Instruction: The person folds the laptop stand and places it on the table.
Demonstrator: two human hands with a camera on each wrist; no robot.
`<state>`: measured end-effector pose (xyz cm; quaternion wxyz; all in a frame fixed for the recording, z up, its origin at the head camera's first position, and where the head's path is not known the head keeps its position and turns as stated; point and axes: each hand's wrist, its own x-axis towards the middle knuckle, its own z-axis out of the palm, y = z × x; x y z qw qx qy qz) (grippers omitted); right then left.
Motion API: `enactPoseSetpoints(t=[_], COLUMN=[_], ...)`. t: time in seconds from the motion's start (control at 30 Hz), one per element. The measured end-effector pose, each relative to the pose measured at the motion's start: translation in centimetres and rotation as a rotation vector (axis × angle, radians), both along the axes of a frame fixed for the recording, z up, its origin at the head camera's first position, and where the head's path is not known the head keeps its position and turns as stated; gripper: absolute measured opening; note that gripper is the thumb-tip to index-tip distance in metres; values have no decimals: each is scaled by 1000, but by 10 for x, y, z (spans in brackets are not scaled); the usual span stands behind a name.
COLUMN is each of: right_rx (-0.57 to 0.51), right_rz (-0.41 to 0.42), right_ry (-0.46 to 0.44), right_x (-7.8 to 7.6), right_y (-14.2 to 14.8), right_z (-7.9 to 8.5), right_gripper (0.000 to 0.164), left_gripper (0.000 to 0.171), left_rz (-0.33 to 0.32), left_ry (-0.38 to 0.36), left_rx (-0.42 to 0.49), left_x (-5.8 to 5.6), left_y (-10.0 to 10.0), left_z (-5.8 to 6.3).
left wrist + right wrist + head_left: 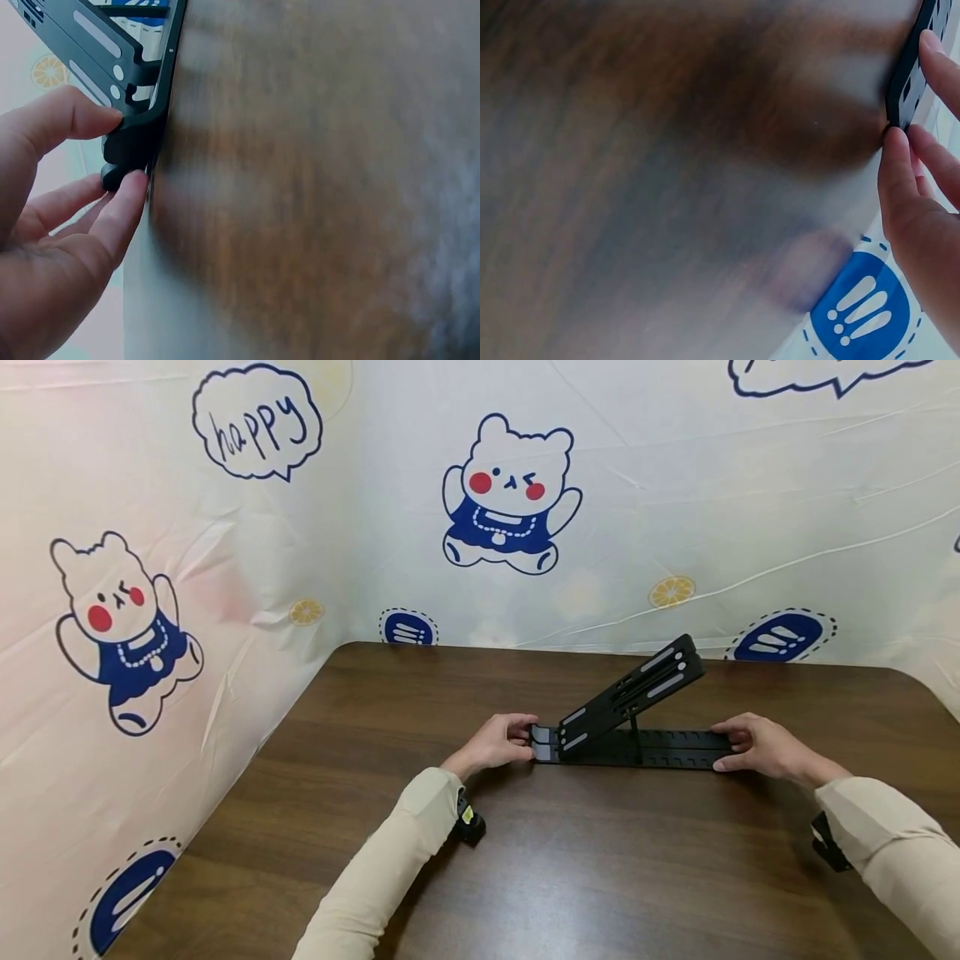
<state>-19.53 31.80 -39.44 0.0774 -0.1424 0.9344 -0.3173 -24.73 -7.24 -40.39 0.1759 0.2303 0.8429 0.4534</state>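
Observation:
A black folding laptop stand [630, 697] is on the wooden table, its slotted base running left to right and its upper arms slanting up to the right with grey pads. At its left end, by the hooked lips, my left hand [495, 743] grips the stand between thumb and fingers. The left wrist view shows the thumb of that hand [56, 187] on one side of the lip and fingertips around the other. My right hand [765, 747] holds the right end of the base. Up close, the right hand's fingertips [895, 136] meet the base's end corner.
The brown wooden table [555, 852] has rounded far corners. Behind it and along the left hangs a pale printed curtain [360, 510] with bears and lettering. Each wrist wears a small black camera, such as the left camera [471, 827] under the cream sleeve [382, 868].

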Motion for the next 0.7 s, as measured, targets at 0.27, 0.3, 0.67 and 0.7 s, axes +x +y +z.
enactPoseSetpoints(t=[0.27, 0.3, 0.67, 0.7], right_rx=[-6, -8, -17, -18], right_rz=[-45, -48, -93, -95], right_ry=[-20, -22, -53, -57], right_x=[3, 4, 15, 17], right_y=[0, 0, -6, -7], right_z=[-1, -1, -5, -5], right_gripper=[65, 65, 70, 70], left_gripper=[54, 53, 49, 49], left_rz=[65, 67, 119, 127], left_ry=[-42, -45, -40, -38], left_rx=[38, 48, 65, 68], left_x=[3, 3, -1, -2], left_y=[2, 2, 1, 1], left_z=[-1, -1, 4, 4])
